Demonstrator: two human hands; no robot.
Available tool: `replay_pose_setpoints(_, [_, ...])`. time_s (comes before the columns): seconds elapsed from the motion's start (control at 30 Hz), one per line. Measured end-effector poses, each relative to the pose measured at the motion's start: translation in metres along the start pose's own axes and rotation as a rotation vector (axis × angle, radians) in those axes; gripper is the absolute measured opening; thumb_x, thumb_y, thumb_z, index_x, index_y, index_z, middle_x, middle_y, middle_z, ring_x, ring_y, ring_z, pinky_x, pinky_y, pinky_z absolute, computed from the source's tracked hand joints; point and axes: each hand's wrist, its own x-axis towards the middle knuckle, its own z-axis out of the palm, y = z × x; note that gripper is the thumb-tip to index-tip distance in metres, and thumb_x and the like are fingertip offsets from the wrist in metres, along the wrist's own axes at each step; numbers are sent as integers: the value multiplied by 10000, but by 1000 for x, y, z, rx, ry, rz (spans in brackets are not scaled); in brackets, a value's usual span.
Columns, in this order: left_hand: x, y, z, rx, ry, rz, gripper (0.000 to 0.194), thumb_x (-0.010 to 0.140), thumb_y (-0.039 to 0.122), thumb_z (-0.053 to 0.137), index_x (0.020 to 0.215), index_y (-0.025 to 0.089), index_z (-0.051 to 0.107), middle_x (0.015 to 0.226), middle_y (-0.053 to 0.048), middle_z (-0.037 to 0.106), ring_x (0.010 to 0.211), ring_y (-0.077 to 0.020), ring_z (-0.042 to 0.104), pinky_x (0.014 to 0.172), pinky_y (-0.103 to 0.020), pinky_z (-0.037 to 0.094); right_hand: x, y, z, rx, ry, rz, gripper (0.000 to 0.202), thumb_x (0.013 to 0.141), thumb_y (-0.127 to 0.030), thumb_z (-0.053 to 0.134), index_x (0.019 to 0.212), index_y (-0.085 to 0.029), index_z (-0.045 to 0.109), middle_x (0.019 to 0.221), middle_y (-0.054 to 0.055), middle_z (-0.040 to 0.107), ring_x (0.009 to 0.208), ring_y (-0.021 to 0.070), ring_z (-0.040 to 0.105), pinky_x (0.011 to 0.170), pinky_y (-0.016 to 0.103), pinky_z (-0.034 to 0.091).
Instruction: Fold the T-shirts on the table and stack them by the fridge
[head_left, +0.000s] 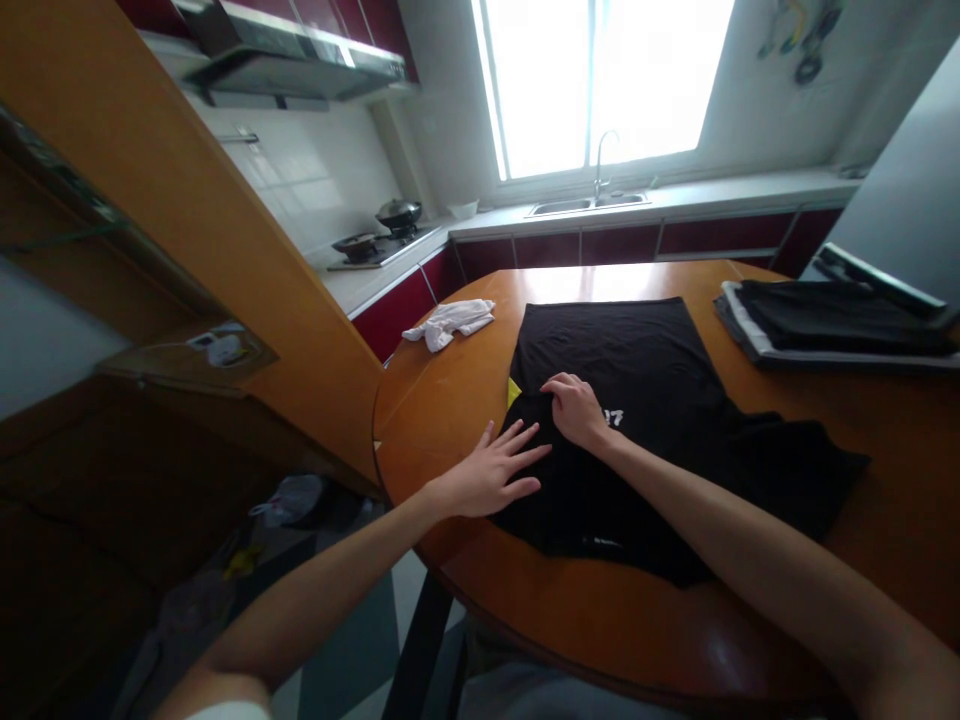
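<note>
A black T-shirt with a small white print lies spread over the round wooden table. One of its sleeves sticks out to the right. My left hand rests flat on the shirt's left edge, fingers spread. Just beyond it, my right hand has its fingers curled together, pinching the shirt's cloth near the left side. A bit of something yellow peeks out from the shirt's left edge beside my hands; most of it is hidden.
A crumpled white cloth lies at the table's far left. On the right is a stack of folded dark clothes. A wooden partition stands left. Behind are a counter with a sink and a stove with pans.
</note>
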Motion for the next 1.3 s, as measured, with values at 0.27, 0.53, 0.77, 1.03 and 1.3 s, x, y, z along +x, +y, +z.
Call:
replay_pose_setpoints(0.27, [73, -53, -15, 141, 128, -183, 548, 1053, 446, 332, 1536, 203, 426, 1633, -97, 349, 1536, -268, 248, 1231, -534, 206, -5, -2, 0, -93, -114, -189, 349, 969, -204, 486, 1232, -180, 715, 1391, 115, 632, 1347, 254, 517, 1137, 417, 367])
replay_pose_setpoints(0.53, [77, -73, 9, 119, 42, -309, 693, 1025, 566, 311, 1625, 234, 209, 1696, -68, 139, 1568, -288, 74, 1243, -568, 109, -8, -5, 3, -121, -289, -194, 469, 1008, -303, 455, 1438, -148, 561, 1553, 139, 469, 1476, 279, 375, 1214, 503, 266])
replay_pose_setpoints(0.77, [78, -65, 10, 167, 127, -259, 657, 1008, 440, 345, 1599, 160, 285, 1675, -106, 228, 1559, -255, 164, 1240, -510, 201, -7, -9, -1, -106, -298, -174, 455, 987, -272, 471, 1412, -156, 586, 1545, 139, 480, 1470, 274, 388, 1215, 498, 268])
replay_pose_setpoints(1.03, [108, -83, -13, 233, 127, -328, 544, 994, 326, 354, 1472, 108, 497, 1567, -153, 449, 1500, -288, 334, 1201, -517, 292, -6, -7, 1, -97, -298, -167, 454, 976, -266, 480, 1402, -158, 597, 1539, 133, 491, 1470, 268, 387, 1217, 496, 264])
replay_pose_setpoints(1.3, [183, -122, -17, 210, 90, -417, 685, 1033, 514, 276, 1594, 121, 286, 1676, -143, 183, 1557, -277, 164, 1236, -540, 176, -5, -5, 2, -92, -287, -158, 444, 974, -283, 499, 1394, -183, 603, 1540, 117, 495, 1469, 249, 390, 1222, 478, 256])
